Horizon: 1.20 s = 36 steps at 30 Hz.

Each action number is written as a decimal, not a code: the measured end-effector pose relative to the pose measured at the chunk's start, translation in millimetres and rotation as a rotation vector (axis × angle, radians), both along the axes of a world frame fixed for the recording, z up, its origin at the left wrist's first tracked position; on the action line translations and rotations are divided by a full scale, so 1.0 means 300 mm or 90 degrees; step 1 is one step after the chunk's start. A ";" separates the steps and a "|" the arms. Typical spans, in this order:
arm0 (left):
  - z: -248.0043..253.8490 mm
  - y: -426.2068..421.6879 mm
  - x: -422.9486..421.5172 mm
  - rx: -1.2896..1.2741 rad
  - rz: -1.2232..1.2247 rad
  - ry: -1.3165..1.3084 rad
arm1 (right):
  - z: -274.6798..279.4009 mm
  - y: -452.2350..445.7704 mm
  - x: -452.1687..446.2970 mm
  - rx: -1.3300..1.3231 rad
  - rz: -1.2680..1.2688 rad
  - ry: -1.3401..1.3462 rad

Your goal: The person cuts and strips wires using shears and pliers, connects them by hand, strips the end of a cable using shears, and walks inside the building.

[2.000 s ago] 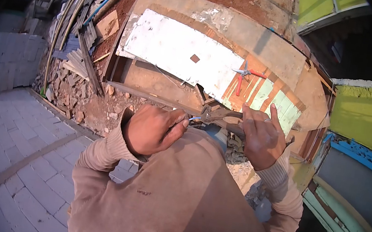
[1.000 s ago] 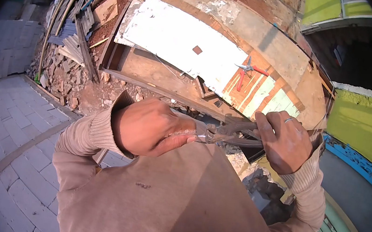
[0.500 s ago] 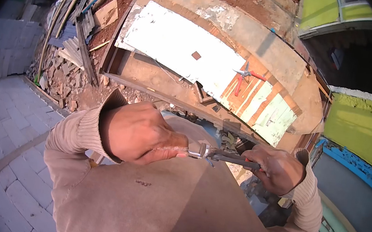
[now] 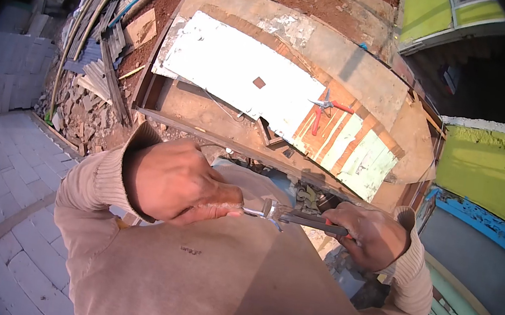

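Note:
In the head view, my right hand (image 4: 370,235) is closed around the handles of a pair of pliers (image 4: 311,221), dark with some red near my fingers. The pliers point left in front of my chest. My left hand (image 4: 182,183) is closed, thumb and fingers pinching a thin shiny metal piece (image 4: 252,211). That piece reaches the jaws of the pliers, and its other end is hidden in my fingers. Beyond my hands, red-handled pruning shears (image 4: 326,105) lie spread on a board with brown and pale stripes.
A white panel (image 4: 233,59) with a small square hole lies on a wooden board structure ahead. Rubble (image 4: 83,113), corrugated sheets and poles are piled at the left. Grey paving (image 4: 23,204) covers the lower left. A yellow-green wall (image 4: 487,169) stands at the right.
Both hands and the pliers have shifted slightly left in view. The pliers have turned a little, so both handles and their red part show more. The whole scene has shifted slightly too.

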<state>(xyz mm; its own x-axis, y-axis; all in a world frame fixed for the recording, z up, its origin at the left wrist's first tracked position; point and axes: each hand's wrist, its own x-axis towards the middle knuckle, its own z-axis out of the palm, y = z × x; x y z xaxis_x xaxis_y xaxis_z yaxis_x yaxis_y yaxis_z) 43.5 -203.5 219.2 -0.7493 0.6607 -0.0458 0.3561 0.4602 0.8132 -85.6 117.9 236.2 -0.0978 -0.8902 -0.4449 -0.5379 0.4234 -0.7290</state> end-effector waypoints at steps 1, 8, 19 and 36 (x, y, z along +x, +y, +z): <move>0.009 -0.003 -0.001 -0.003 0.001 0.005 | 0.010 -0.007 0.006 0.012 -0.002 0.043; 0.022 -0.017 -0.013 0.002 0.014 0.041 | 0.028 -0.039 0.026 -0.135 -0.021 0.289; -0.018 0.005 -0.026 -0.056 0.062 0.039 | -0.194 0.004 -0.003 -0.069 -0.073 -0.059; -0.046 0.036 -0.034 -0.074 0.030 0.068 | -0.117 -0.029 -0.057 -0.031 0.028 0.010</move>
